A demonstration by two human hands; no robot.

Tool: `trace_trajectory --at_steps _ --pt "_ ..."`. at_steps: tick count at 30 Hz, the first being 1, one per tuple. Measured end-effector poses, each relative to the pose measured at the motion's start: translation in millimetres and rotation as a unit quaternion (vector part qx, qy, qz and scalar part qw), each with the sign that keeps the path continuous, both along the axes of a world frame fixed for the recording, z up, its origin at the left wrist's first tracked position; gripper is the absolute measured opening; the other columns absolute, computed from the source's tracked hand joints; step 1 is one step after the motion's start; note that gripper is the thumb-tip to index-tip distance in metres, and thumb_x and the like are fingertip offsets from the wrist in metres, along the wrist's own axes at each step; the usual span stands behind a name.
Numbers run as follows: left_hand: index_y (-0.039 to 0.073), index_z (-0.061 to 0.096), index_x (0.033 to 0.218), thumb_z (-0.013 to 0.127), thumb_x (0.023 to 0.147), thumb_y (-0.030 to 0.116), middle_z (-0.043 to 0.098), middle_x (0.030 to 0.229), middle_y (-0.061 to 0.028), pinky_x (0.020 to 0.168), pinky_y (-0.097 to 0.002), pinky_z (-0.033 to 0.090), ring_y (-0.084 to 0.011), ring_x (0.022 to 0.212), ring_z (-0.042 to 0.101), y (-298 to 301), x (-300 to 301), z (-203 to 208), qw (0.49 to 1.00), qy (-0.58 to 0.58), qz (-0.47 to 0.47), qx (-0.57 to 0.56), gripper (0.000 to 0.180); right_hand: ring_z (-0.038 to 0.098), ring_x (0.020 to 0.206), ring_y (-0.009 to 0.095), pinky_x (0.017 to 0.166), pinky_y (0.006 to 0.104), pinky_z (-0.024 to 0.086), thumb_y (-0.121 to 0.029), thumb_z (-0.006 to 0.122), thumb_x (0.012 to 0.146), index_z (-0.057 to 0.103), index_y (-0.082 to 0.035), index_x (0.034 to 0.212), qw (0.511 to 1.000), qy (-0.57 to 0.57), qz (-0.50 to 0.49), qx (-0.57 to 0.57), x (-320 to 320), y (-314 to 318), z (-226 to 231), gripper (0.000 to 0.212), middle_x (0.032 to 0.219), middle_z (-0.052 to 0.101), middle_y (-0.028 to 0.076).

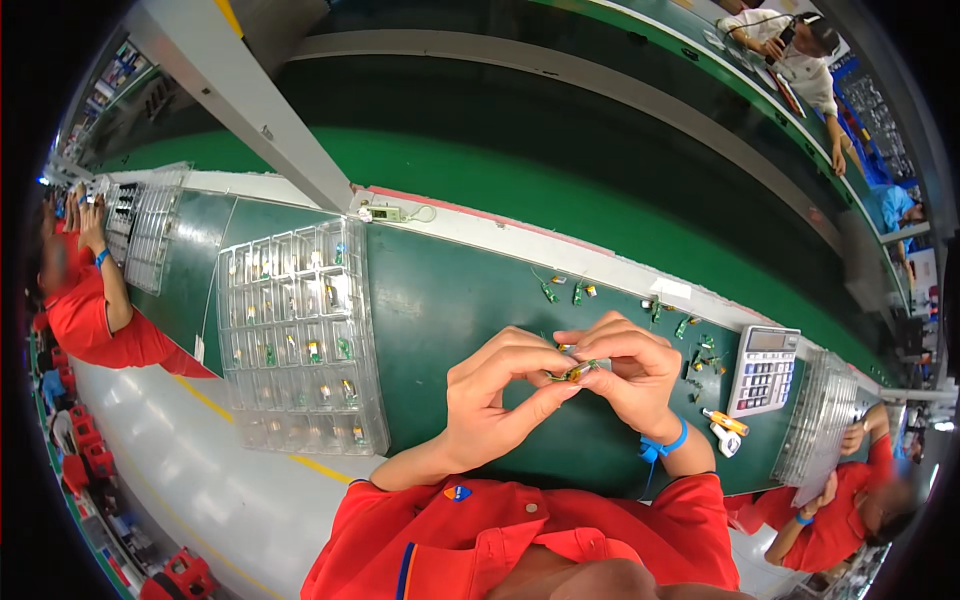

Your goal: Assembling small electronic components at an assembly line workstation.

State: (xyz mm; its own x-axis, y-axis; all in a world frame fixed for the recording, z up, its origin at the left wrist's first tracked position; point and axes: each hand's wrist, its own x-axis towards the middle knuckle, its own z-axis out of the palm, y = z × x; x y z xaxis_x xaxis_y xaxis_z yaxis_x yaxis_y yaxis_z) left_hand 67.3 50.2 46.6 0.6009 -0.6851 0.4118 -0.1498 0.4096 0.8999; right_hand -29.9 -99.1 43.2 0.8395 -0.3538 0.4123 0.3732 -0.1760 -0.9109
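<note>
A small green circuit board (574, 374) with a yellowish part is pinched between my two hands, above the green worktable (430, 290). My left hand (510, 385) grips its left end between thumb and forefinger. At the other end, the thumb and fingers of my right hand (630, 375) are closed on the same board. A blue wrist strap (668, 445) circles my right wrist. Several similar small boards with wires lie on the table beyond and right of my hands, among them a loose board (655, 312). My fingers partly hide the held board.
A clear compartment tray (375, 400) with small boards stands at the left. To the right are a white calculator (765, 370), an orange-handled tool (726, 421), a white roll-like item (725, 440) and stacked clear trays (815, 420). A grey post (260, 120) rises at the table's far edge. Co-workers sit on both sides.
</note>
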Motion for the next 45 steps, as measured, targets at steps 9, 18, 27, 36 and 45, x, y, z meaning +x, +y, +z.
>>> trace_trajectory --at_steps 9,18,27,36,45 --pt "-0.005 0.062 0.096 0.066 0.077 -0.011 0.061 0.09 -0.0139 0.059 -0.024 0.052 -0.0175 0.078 0.062 2 -1 3 0.995 -0.044 0.078 0.032 0.02 0.064 0.08 0.026 0.084 0.0468 0.055 -0.004 0.073 0.076 0.066 0.005 0.094 0.987 0.024 -0.019 -0.156 0 4 19 0.021 0.088 0.068 0.015" --pt "-0.005 0.061 0.097 0.066 0.077 -0.011 0.061 0.092 -0.0151 0.055 -0.0222 0.051 -0.0152 0.072 0.061 1 0 5 0.998 -0.051 0.022 0.019 0.021 0.063 0.077 0.023 0.08 0.0423 0.056 -0.002 0.07 0.079 0.065 0.004 0.09 0.992 0.051 -0.037 -0.111 -6 5 21 0.013 0.085 0.068 0.014" --pt "-0.005 0.061 0.096 0.066 0.08 -0.01 0.06 0.092 -0.0164 0.049 -0.0229 0.051 -0.0149 0.069 0.059 4 1 -2 0.997 0.057 -0.049 0.014 0.018 0.061 0.073 0.021 0.071 0.0342 0.054 -0.001 0.07 0.081 0.062 0.003 0.087 0.988 0.061 -0.058 -0.128 -12 15 24 0.01 0.082 0.066 0.012" --pt "-0.004 0.063 0.094 0.069 0.081 -0.004 0.063 0.089 -0.0124 0.058 -0.0248 0.05 -0.0147 0.075 0.061 1 2 -5 0.999 0.027 -0.03 -0.034 0.014 0.059 0.074 0.02 0.067 0.0303 0.046 0.0 0.069 0.082 0.061 0.003 0.089 0.992 0.044 -0.074 -0.091 -11 23 21 0.011 0.083 0.064 0.012" --pt "-0.004 0.062 0.1 0.069 0.079 -0.007 0.057 0.101 -0.0118 0.062 -0.0254 0.055 -0.0148 0.079 0.061 0 16 -1 0.971 0.195 -0.134 0.034 0.022 0.067 0.086 0.019 0.076 0.0286 0.057 -0.011 0.06 0.093 0.062 0.005 0.095 0.942 0.205 0.086 0.251 -10 8 28 0.016 0.093 0.066 0.011"
